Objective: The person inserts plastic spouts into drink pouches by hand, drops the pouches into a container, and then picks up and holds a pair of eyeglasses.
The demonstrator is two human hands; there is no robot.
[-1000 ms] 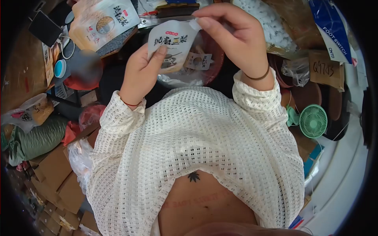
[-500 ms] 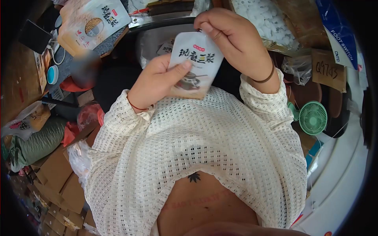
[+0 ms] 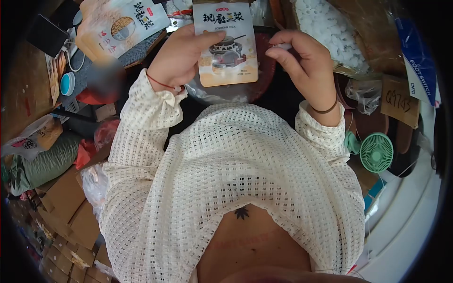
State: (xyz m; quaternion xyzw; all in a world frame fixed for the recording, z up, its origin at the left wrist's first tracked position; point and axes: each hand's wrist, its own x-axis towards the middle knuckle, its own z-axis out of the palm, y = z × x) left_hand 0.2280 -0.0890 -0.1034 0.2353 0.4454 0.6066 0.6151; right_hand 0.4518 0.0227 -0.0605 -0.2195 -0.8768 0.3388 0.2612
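Observation:
My left hand (image 3: 177, 54) grips a printed soybean milk pouch (image 3: 229, 66) by its left side, thumb across the front. The pouch is upright and faces me, with a grey millstone picture and a pale orange lower part. To its right, apart from it, my right hand (image 3: 304, 59) is closed in a pinch. A small whitish piece (image 3: 283, 46) shows between its thumb and fingers, mostly covered. Below and behind the pouch is a reddish-rimmed container (image 3: 268, 70) with clear plastic in it, partly hidden.
Another, larger soybean milk pouch (image 3: 122, 28) lies on the grey mat at upper left. A bag of small white plastic pieces (image 3: 325, 33) is at upper right. A green fan (image 3: 376, 152), a cardboard piece (image 3: 400, 101) and a blue-and-white foot switch box (image 3: 415, 61) stand on the right.
The pouch has moved up and away from my body in my left hand. My right hand has come off its top corner and shifted right and down, pinching a small whitish piece.

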